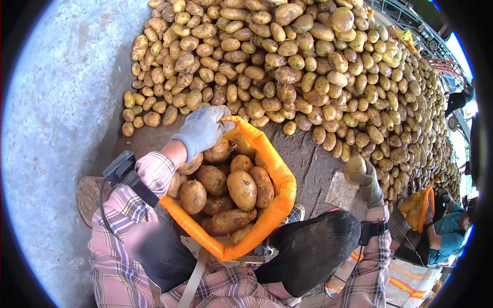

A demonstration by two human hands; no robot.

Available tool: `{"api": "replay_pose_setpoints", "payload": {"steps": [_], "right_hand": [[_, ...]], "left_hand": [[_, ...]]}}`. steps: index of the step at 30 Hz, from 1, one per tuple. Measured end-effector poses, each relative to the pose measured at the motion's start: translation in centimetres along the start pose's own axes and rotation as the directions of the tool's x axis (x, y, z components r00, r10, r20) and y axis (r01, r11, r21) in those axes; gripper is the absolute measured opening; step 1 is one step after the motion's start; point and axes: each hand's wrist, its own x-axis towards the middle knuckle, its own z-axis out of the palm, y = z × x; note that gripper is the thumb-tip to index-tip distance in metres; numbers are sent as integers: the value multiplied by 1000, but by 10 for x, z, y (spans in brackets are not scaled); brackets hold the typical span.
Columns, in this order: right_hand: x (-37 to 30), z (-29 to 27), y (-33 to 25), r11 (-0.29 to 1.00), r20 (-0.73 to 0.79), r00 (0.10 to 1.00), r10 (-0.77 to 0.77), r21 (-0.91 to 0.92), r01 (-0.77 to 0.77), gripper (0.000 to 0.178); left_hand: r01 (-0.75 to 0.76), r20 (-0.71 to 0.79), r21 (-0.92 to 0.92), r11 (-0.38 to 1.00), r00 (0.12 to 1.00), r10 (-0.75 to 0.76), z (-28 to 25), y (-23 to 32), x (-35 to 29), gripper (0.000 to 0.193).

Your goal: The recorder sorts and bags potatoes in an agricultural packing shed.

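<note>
The person's left hand [204,129], in a pale grey knitted glove, has its fingers curled over the far rim of a bright orange mesh sack [280,197], pinching it open between the knees; the sack is nearly full of brown, dusty potatoes [241,189]. The right hand [365,177], in a dirtier grey glove, reaches out to the side with its fingers wrapped around a single pale potato [355,165]. Beyond both hands a great heap of yellow-brown potatoes [308,66] covers the grey concrete floor [56,102].
</note>
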Motion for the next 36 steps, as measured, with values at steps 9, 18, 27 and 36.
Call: {"api": "replay_pose_setpoints", "payload": {"steps": [9,18,27,36], "right_hand": [[-4,221,-135,999,474,880,8,-39,12,66],[33,296,-73,965,138,980,147,198,-172,52],[57,315,-100,544,-21,998,-64,-839,17,45],[57,232,-145,782,393,894,215,-617,83,34]], "left_hand": [[202,309,-433,879,949,-66,-9,8,26,24],[-40,-41,-629,776,999,17,28,-13,31,20],[61,9,-721,690,997,-79,10,6,11,26],[-161,-47,-36,986,986,159,-8,22,-12,37]]}}
